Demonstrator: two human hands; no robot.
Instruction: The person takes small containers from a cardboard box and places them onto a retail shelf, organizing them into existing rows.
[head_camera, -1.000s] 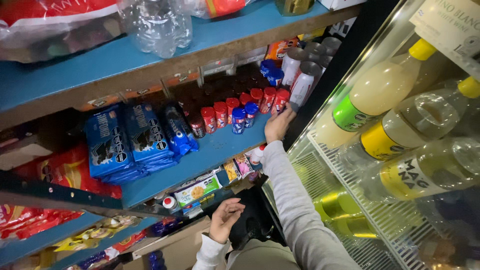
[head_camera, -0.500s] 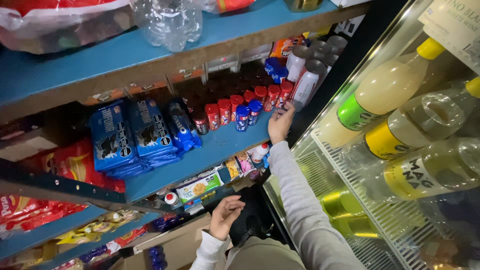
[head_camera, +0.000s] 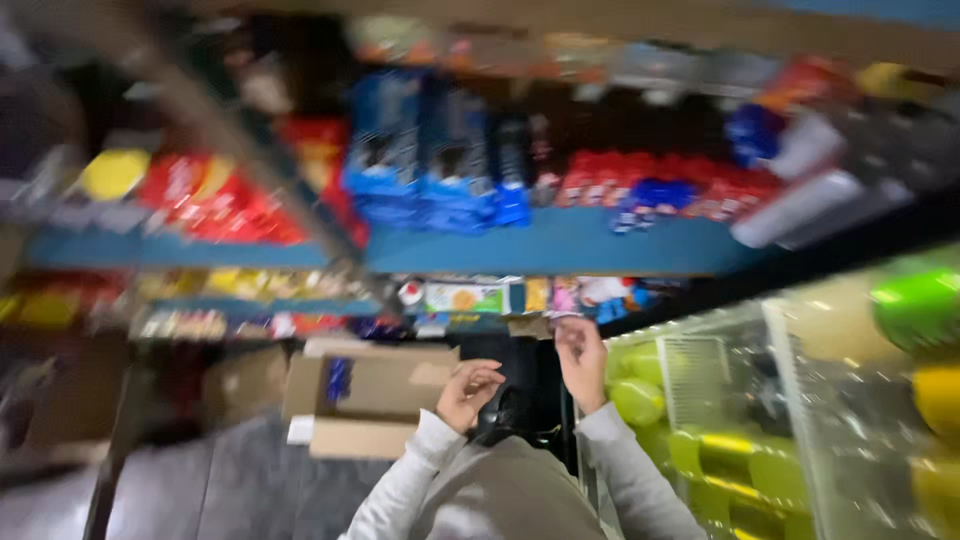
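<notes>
The picture is smeared by motion. My left hand (head_camera: 468, 390) hovers in front of my chest, fingers loosely bent and apart, with nothing visible in it, just right of an open cardboard box (head_camera: 370, 395). My right hand (head_camera: 582, 360) is raised a little higher, fingertips close to the small packets (head_camera: 565, 298) on the low shelf. The blur hides whether it grips anything. Both arms wear light grey sleeves.
Blue shelves (head_camera: 560, 250) carry blue packets (head_camera: 430, 170), red-capped bottles (head_camera: 650, 190) and red and yellow snack bags (head_camera: 200, 190). A glass-fronted cooler (head_camera: 850, 400) with yellow and green bottles stands at the right. The box sits on a grey floor (head_camera: 250, 490).
My right hand has dropped from the red-capped bottles on the upper blue shelf to the low shelf. The view swung down and left, bringing the cardboard box into sight.
</notes>
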